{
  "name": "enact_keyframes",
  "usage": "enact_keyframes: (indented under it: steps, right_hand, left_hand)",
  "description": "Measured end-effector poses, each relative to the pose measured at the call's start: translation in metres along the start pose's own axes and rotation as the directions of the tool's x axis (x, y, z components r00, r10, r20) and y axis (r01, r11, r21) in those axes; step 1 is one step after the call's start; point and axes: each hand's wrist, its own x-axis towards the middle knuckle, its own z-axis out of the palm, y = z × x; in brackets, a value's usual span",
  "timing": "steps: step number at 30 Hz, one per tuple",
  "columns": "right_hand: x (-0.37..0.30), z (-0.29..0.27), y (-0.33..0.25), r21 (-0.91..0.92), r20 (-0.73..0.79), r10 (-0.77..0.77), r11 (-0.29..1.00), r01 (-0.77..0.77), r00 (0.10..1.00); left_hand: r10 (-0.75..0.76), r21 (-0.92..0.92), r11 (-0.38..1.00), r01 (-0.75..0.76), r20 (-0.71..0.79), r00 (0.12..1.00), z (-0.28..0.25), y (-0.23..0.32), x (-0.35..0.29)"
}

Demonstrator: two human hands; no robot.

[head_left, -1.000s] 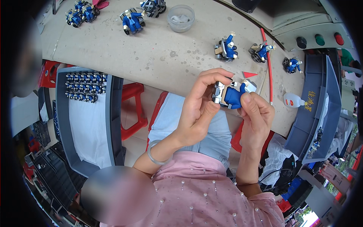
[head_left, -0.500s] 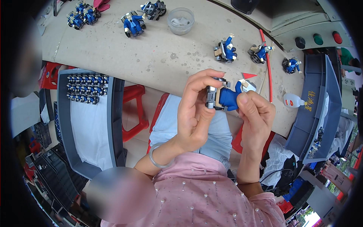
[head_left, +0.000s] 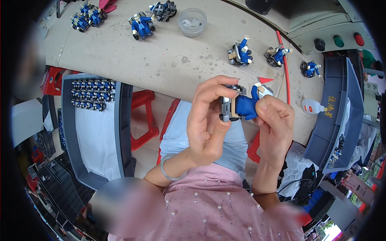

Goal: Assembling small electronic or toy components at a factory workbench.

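Above my lap, a toy figure in a blue suit sits in a small grey and black wheelchair, held sideways between both hands. My left hand is closed on the wheelchair's frame and wheels, fingers over the top and thumb below. With a pinch of thumb and fingers, my right hand grips the figure's upper body; its head is partly hidden there. One raised arm of the figure shows above my right thumb. On the table beyond stand similar toys, the nearest being a wheelchair figure.
A grey bin with rows of figures on white lining stands at left. Another grey bin stands at right, beside a white bottle. A clear cup, a red strip and more figures occupy the table.
Both hands stay on the toy. It has tipped slightly, showing more of the wheelchair's wheels, and my right hand has shifted a little to the right.
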Motion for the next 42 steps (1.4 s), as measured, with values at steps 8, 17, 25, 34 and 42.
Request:
enact_keyframes:
  steps: [8, 17, 25, 34, 42]
  right_hand:
    - [0.001, -0.002, -0.003, -0.032, 0.009, -0.055, 0.998, 0.056, 0.998]
    - [0.002, -0.068, -0.013, -0.039, -0.313, -0.304, 0.951, 0.308, 0.9]
    - [0.019, -0.008, 0.014, -0.744, 0.078, -0.378, 0.594, 0.307, 0.922]
    - [0.04, 0.013, 0.024, -0.924, 0.203, -0.344, 0.242, 0.296, 0.917]
    - [0.012, 0.031, 0.013, -0.611, 0.298, -0.416, 0.609, 0.506, 0.859]
  left_hand:
    - [0.04, 0.019, 0.999, -0.04, 0.01, 0.999, 0.003, -0.001, 0.0]
    - [-0.121, -0.338, 0.94, 0.053, -0.184, 0.975, -0.061, -0.004, 0.008]
    - [-0.289, -0.573, 0.765, 0.293, 0.101, 0.952, -0.044, -0.01, 0.011]
    - [-0.229, -0.433, 0.878, 0.203, -0.009, 0.973, -0.056, -0.011, 0.007]
    - [-0.293, -0.41, 0.858, 0.309, 0.101, 0.951, -0.049, -0.005, 0.006]
